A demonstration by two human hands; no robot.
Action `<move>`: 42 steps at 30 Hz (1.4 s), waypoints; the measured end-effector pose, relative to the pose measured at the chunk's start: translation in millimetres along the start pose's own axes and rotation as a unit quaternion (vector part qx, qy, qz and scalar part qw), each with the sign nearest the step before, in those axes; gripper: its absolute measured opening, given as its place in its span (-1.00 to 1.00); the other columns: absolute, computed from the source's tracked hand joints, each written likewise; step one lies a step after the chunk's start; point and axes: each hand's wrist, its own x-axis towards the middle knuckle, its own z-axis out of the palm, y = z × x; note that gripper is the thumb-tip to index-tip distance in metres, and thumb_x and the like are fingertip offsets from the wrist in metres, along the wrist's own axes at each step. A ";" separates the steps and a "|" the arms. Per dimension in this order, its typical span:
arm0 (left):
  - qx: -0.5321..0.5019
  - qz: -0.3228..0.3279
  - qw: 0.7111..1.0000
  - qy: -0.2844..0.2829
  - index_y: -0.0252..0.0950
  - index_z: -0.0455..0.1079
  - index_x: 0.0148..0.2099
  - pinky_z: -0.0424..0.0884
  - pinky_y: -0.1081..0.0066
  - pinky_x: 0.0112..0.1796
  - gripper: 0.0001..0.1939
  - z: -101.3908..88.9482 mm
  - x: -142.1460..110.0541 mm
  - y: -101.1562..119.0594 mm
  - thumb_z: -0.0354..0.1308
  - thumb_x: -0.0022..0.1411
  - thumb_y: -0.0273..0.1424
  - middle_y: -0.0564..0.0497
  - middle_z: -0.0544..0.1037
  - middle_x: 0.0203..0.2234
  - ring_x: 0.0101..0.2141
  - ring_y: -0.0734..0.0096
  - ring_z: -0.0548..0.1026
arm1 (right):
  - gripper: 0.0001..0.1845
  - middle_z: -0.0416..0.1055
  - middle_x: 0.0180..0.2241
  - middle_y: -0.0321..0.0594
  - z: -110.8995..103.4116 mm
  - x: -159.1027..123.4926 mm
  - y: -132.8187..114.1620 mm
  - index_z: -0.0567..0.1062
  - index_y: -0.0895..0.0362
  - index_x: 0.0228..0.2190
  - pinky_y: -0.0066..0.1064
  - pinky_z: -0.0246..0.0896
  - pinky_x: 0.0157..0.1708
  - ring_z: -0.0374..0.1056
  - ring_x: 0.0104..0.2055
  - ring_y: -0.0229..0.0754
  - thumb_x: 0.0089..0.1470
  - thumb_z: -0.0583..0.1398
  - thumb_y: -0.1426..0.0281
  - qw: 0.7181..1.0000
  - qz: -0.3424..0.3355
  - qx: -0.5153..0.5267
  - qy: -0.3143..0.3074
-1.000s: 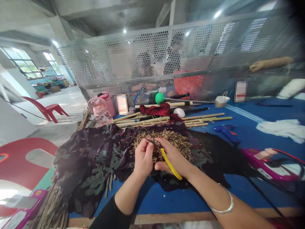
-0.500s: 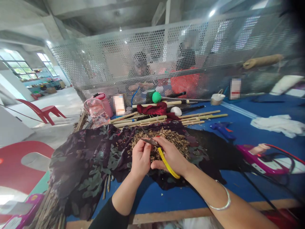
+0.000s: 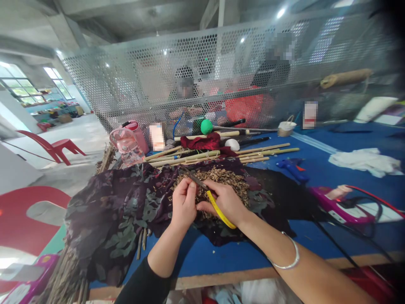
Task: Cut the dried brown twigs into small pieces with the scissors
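My right hand [image 3: 224,202] grips yellow-handled scissors [image 3: 211,201], their dark blades pointing up and left. My left hand [image 3: 183,204] is closed in a pinch against the blades, holding a small piece I cannot make out. Both hands hover over a heap of brown chopped bits [image 3: 221,179] lying on a dark floral cloth [image 3: 110,211] spread on the blue table [image 3: 221,257]. A silver bangle [image 3: 286,257] circles my right wrist.
Bamboo sticks [image 3: 202,157], a red cloth [image 3: 205,142], green ball [image 3: 206,126] and pink bottle [image 3: 130,142] lie behind the heap. A blue glue gun [image 3: 292,169], purple tool [image 3: 338,207] and white cloth [image 3: 363,160] sit right. Two people sit beyond a perforated metal screen [image 3: 221,71]. Red chairs [image 3: 28,215] stand left.
The view has drifted so everything sits slightly lower left. My hands stay together on the scissors over the heap. The person behind the screen on the right has moved further right.
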 end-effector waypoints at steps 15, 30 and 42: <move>0.034 0.006 0.999 0.004 -0.31 0.36 -0.33 0.26 0.51 -0.39 -0.77 -3.8 4.5 -0.4 -0.03 0.23 -0.28 0.08 0.39 -0.51 -0.47 0.51 0.29 | -0.35 0.41 -0.15 -0.10 -0.4 -0.9 5.0 0.35 0.10 -0.09 -0.29 0.23 -0.15 0.36 -0.13 -0.04 -0.20 0.29 0.05 0.999 -0.012 -0.034 0.003; 0.065 0.014 0.997 0.034 -0.31 0.36 -0.32 0.30 0.49 -0.37 -0.78 -1.9 1.5 0.9 -0.03 0.23 -0.31 0.03 0.45 -0.47 -0.43 0.48 0.37 | -0.43 0.43 -0.17 -0.13 6.9 -1.3 5.4 0.38 0.08 -0.13 -0.34 0.23 -0.19 0.36 -0.16 -0.06 -0.19 0.30 0.10 1.000 0.007 -0.007 0.024; 0.099 0.009 0.995 0.029 -0.31 0.34 -0.36 0.24 0.51 -0.41 -0.76 -3.5 2.3 2.1 -0.06 0.24 -0.31 0.06 0.38 -0.54 -0.47 0.49 0.30 | -0.46 0.45 -0.30 -0.14 1.8 -0.1 -0.3 0.44 0.12 -0.20 -0.39 0.21 -0.33 0.37 -0.28 -0.10 -0.19 0.29 0.06 1.000 0.012 -0.006 0.013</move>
